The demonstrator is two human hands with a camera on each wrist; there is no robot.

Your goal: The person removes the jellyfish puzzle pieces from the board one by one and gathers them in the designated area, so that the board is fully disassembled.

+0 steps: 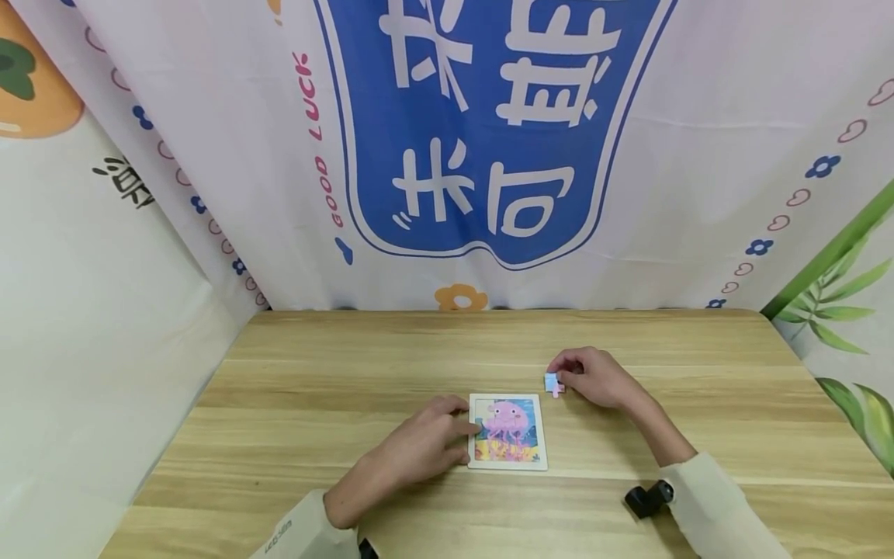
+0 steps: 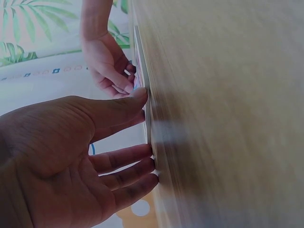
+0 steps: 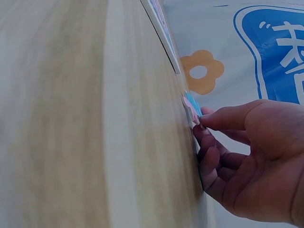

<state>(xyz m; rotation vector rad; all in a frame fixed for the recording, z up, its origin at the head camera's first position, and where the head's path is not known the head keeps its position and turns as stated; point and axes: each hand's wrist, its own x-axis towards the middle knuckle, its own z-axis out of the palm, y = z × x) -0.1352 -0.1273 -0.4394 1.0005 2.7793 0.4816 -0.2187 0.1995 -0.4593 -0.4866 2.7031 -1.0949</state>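
Observation:
A jigsaw puzzle [image 1: 513,435] of a pink jellyfish lies flat in a white-bordered tray [image 1: 506,466] on the table. A pale bare patch shows in its upper left corner. My left hand [image 1: 427,439] rests at the tray's left side with fingers spread; the thumb and fingertips touch the border in the left wrist view. Beyond the tray's upper right corner, my right hand [image 1: 597,378] pinches a blue and pink puzzle piece [image 3: 191,108] between thumb and fingers. The piece is low over the table; whether it touches the wood I cannot tell.
The wooden table [image 1: 314,388] reaches back to a white printed curtain [image 1: 663,194] with a blue sign. A black device [image 1: 648,498] sits at the right sleeve's cuff. Another printed cloth [image 1: 84,310] hangs along the left side.

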